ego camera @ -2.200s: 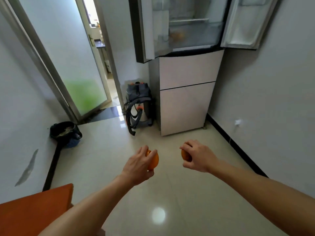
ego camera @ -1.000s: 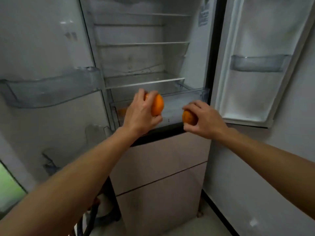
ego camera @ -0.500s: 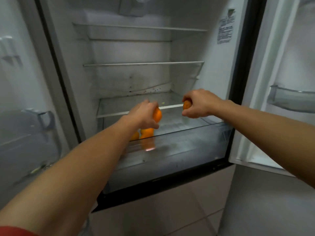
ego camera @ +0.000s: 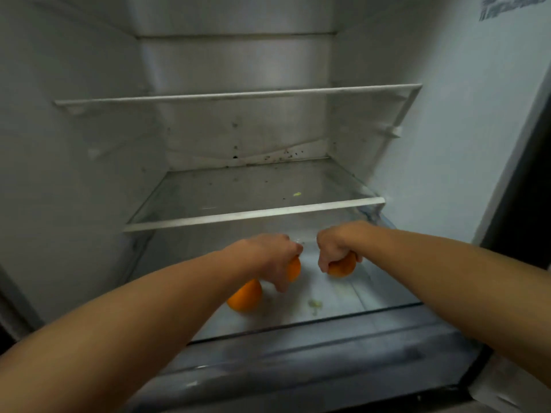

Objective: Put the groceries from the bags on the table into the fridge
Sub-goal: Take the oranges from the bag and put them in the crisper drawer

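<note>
Both hands are inside the open fridge point(ego camera: 447, 150), low down in the clear crisper drawer point(ego camera: 298, 350) under the lower glass shelf point(ego camera: 253, 216). The left hand point(ego camera: 268, 253) is curled over the top of the left-hand orange point(ego camera: 293, 269) and grips it. The right hand point(ego camera: 334, 245) does the same, fingers wrapped round the right-hand orange point(ego camera: 343, 267). The two held fruits are near each other but apart, and both sit low over the drawer floor. Whether either touches the floor cannot be told.

A loose orange point(ego camera: 245, 295) lies in the drawer, just beside the left-hand one and partly hidden by the left forearm.

Progress, as a judgement: one orange is stored and two more are at the drop point, so letting go looks like the step in hand. The lower glass shelf holds only dark specks and a small green scrap point(ego camera: 297, 194), and the upper shelf point(ego camera: 238, 95) shows nothing on it. The bags and table are out of view, so what is left to carry over cannot be judged.

Writing: a printed sticker point(ego camera: 507, 5) sits on the right inner wall at the top edge, cut off and too blurred to read. No brand is visible anywhere and the oranges carry no labels.
</note>
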A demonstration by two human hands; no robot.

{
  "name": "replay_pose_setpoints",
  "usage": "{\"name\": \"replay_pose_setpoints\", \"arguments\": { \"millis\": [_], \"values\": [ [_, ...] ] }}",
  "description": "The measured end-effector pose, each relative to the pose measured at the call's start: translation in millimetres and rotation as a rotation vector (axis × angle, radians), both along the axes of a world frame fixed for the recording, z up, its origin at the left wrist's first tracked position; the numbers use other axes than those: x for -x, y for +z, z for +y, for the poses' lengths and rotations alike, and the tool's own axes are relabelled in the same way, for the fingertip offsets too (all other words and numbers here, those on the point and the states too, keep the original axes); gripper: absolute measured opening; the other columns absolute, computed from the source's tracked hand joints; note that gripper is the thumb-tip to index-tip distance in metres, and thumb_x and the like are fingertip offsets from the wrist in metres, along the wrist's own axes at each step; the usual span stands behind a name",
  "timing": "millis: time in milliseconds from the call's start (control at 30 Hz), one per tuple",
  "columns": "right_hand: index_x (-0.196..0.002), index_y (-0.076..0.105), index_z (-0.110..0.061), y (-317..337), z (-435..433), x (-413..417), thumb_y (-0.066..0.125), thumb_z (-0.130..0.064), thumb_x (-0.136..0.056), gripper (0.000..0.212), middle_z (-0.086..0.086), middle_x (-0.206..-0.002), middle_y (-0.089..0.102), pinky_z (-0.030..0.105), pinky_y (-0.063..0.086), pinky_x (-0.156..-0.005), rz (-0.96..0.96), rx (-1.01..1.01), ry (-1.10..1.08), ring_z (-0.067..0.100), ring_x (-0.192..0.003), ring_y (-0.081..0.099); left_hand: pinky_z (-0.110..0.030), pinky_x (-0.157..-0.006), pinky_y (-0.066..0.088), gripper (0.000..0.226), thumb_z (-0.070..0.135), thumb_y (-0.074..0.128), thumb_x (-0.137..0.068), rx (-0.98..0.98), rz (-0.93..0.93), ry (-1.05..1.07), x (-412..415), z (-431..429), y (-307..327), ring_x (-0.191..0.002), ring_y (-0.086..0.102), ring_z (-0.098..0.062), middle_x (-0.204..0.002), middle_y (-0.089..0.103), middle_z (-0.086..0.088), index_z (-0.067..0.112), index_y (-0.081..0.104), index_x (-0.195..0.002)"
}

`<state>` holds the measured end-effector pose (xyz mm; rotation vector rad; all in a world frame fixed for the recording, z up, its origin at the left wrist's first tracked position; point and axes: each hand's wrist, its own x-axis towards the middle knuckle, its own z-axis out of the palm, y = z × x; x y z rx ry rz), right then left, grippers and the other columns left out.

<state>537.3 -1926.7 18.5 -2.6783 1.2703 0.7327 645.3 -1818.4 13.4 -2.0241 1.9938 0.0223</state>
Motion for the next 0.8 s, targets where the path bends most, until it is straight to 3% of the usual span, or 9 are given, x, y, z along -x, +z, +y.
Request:
{"name": "replay_pose_setpoints", "arguments": {
  "millis": [133,267,367,467,533,600,667,733,800],
  "values": [
    [-0.106,0.056,-0.006,-10,-14,-7,0.067,-0.034,-0.086,0.036,0.013,-0.113,0.054,0.032,0.04,-0.043,0.021,0.013,0.063,0.024,-0.058,0.052,-0.036,-0.073,0.039,0.064,0.046,0.071,-0.075,-0.023,-0.077,-0.027,-5,-12,-15,-0.105,0.053,-0.029,-0.119,0.051,-0.009,0.024,0.044,-0.129],
    [-0.13,0.053,-0.009,-6,-16,-7,0.069,-0.035,-0.084,0.056,0.01,-0.13,0.054,0.032,0.042,-0.047,0.012,0.028,0.102,0.029,-0.09,0.059,-0.039,-0.082,0.045,0.076,0.045,0.072,-0.075,-0.041,-0.076,-0.011,-4,-9,-13,-0.111,0.053,-0.03,-0.126,0.047,-0.008,0.026,0.035,-0.139],
    [-0.138,0.046,-0.011,3,-8,-2,0.07,-0.034,-0.085,0.063,0.01,-0.135,0.051,0.032,0.047,-0.061,-0.024,0.035,0.067,0.03,-0.108,0.058,-0.039,-0.083,0.049,0.081,0.041,0.074,-0.075,-0.014,-0.019,0.017,-8,3,1,-0.111,0.054,-0.03,-0.129,0.046,-0.007,0.025,0.032,-0.143],
    [-0.14,0.044,-0.01,17,6,14,0.067,-0.034,-0.088,0.062,0.012,-0.136,0.051,0.03,0.05,-0.071,-0.122,0.048,0.07,0.029,-0.109,0.058,-0.038,-0.086,0.048,0.07,0.041,0.069,-0.08,0.061,0.019,0.057,-13,23,18,-0.113,0.053,-0.029,-0.129,0.051,-0.008,0.024,0.037,-0.14],
    [-0.141,0.043,-0.014,26,18,28,0.066,-0.037,-0.087,0.063,0.011,-0.134,0.051,0.036,0.055,-0.08,-0.224,0.03,0.054,0.031,-0.107,0.058,-0.037,-0.086,0.048,0.06,0.04,0.067,-0.083,0.131,0.076,0.091,-14,40,27,-0.113,0.053,-0.029,-0.126,0.055,-0.008,0.021,0.044,-0.136],
    [-0.128,0.057,-0.013,34,34,45,0.066,-0.042,-0.085,0.052,0.011,-0.124,0.06,0.043,0.056,-0.084,-0.354,0.058,0.056,0.031,-0.1,0.062,-0.033,-0.083,0.044,0.051,0.04,0.066,-0.084,0.215,0.17,0.125,-13,59,31,-0.112,0.053,-0.028,-0.12,0.059,-0.008,0.02,0.052,-0.128],
    [-0.099,0.07,-0.009,37,55,63,0.065,-0.046,-0.085,0.039,0.014,-0.098,0.071,0.043,0.058,-0.078,-0.486,0.084,0.053,0.031,-0.084,0.068,-0.031,-0.08,0.043,0.044,0.042,0.067,-0.083,0.281,0.28,0.159,-10,79,32,-0.108,0.055,-0.027,-0.114,0.06,-0.008,0.019,0.059,-0.119],
    [-0.08,0.071,-0.005,36,79,83,0.062,-0.047,-0.087,0.044,0.016,-0.078,0.072,0.04,0.056,-0.069,-0.616,0.054,0.031,0.031,-0.072,0.069,-0.031,-0.078,0.045,0.037,0.043,0.068,-0.082,0.319,0.365,0.176,-3,98,31,-0.102,0.057,-0.026,-0.101,0.06,-0.006,0.018,0.064,-0.109],
    [-0.075,0.069,-0.003,30,105,101,0.057,-0.051,-0.09,0.052,0.016,-0.074,0.071,0.04,0.054,-0.067,-0.698,0.05,0.019,0.03,-0.069,0.068,-0.03,-0.074,0.047,0.028,0.041,0.068,-0.084,0.337,0.447,0.18,6,117,29,-0.091,0.062,-0.025,-0.082,0.06,-0.002,0.015,0.067,-0.097]
  ]
}}
